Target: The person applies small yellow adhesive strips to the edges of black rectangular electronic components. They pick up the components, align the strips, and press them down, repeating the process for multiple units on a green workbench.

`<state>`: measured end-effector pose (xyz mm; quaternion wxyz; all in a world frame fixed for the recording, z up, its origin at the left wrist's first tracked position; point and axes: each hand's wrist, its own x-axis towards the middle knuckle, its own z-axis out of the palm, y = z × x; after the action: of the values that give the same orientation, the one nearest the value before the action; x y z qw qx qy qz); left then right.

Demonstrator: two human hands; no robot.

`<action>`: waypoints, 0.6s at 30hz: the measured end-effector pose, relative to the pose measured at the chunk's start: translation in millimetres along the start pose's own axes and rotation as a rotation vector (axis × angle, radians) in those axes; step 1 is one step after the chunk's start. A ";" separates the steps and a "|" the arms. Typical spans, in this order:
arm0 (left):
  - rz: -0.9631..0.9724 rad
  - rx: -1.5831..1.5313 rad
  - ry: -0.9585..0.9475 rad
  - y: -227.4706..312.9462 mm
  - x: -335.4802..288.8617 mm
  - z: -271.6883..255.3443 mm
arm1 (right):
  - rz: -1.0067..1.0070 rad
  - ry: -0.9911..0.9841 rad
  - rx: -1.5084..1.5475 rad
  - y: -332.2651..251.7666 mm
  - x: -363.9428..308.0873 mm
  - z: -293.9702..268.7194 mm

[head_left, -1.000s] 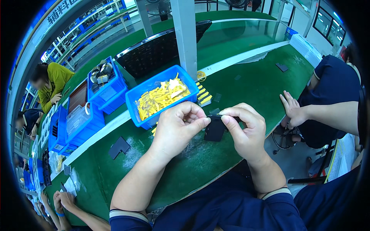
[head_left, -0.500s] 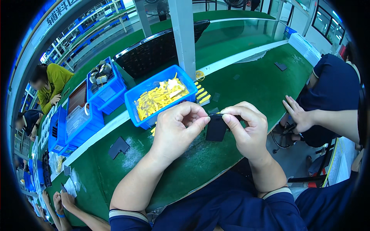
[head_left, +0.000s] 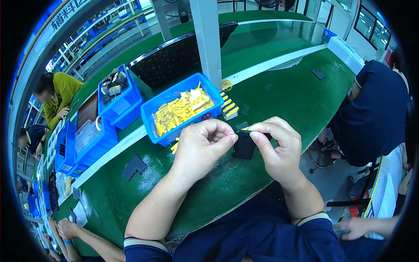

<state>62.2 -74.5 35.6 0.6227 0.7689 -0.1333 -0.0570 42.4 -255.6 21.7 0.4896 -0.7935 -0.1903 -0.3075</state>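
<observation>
A flat black rectangular piece (head_left: 243,149) hangs in front of me above the green tabletop. My right hand (head_left: 280,150) pinches it at its upper right edge between thumb and fingers, and a sliver of yellow shows by the fingertips. My left hand (head_left: 204,150) has thumb and forefinger pressed together beside the upper left corner of the piece. What those left fingers hold, if anything, is too small to make out. Just beyond my hands stands a blue bin (head_left: 148,114) filled with small yellow strips (head_left: 181,109).
Yellow-ended strips (head_left: 229,106) lie beside the bin, at the foot of a grey post (head_left: 207,43). Dark flat pieces lie at left (head_left: 134,167) and far right (head_left: 318,74). More blue bins (head_left: 94,139) line the left. Co-workers sit at both sides; one's hand (head_left: 355,228) reaches in low right.
My hands and the black piece have shifted only slightly. The co-worker's hand at the right has left the table edge, and a hand now shows lower down at the right.
</observation>
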 end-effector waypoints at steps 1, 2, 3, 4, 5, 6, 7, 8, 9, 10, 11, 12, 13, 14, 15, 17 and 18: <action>-0.014 0.012 -0.022 1.1 0.6 -1.2 | -0.017 0.000 -0.013 0.4 -0.3 0.3; -0.007 -0.009 -0.029 -0.1 1.2 -1.2 | -0.033 0.000 -0.027 0.8 -0.4 0.6; 0.001 -0.030 -0.036 -1.9 1.8 -1.2 | -0.045 -0.002 -0.029 0.9 -0.3 0.8; 0.008 -0.051 -0.042 -3.2 2.3 -1.2 | -0.057 -0.004 -0.032 0.7 0.0 0.9; 0.002 -0.054 -0.044 -4.0 2.5 -1.5 | -0.069 -0.006 -0.036 0.5 0.2 0.9; -0.004 -0.057 -0.046 -4.7 2.8 -2.2 | -0.062 -0.010 -0.028 0.6 0.1 0.8; -0.009 -0.060 -0.047 -5.2 2.8 -3.0 | -0.056 -0.013 -0.020 0.8 -0.2 0.5; 0.000 -0.081 -0.047 -5.3 2.7 -4.1 | -0.050 -0.017 -0.012 0.8 -0.2 0.5; 0.008 -0.100 -0.048 -4.5 3.2 -4.8 | -0.043 -0.021 0.002 1.2 0.5 0.1; 0.016 -0.119 -0.048 -3.5 3.7 -5.0 | -0.037 -0.026 0.017 1.5 1.5 -0.1; 0.018 -0.141 -0.056 -2.6 4.0 -4.8 | -0.031 -0.031 0.032 1.9 2.6 -0.3; 0.024 -0.165 -0.065 -2.1 4.0 -4.7 | -0.045 -0.042 0.039 2.0 4.1 -0.6; 0.029 -0.189 -0.073 -1.6 3.9 -4.6 | -0.060 -0.053 0.046 2.2 6.2 -0.9; 0.018 -0.175 -0.072 -1.3 3.5 -5.0 | -0.074 -0.065 0.055 2.6 8.2 -0.9; 0.008 -0.161 -0.071 -1.0 2.8 -6.0 | -0.074 -0.071 0.064 2.8 10.0 -0.6; 0.005 -0.148 -0.060 0.0 1.7 -8.7 | -0.074 -0.085 0.086 3.3 14.0 0.8; 0.013 -0.148 -0.048 1.0 0.8 -10.8 | -0.084 -0.099 0.094 3.9 16.9 1.4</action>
<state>65.5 -64.7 39.0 0.6749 0.7182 -0.1487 -0.0810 57.6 -256.1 30.1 0.5031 -0.7751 -0.2615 -0.2789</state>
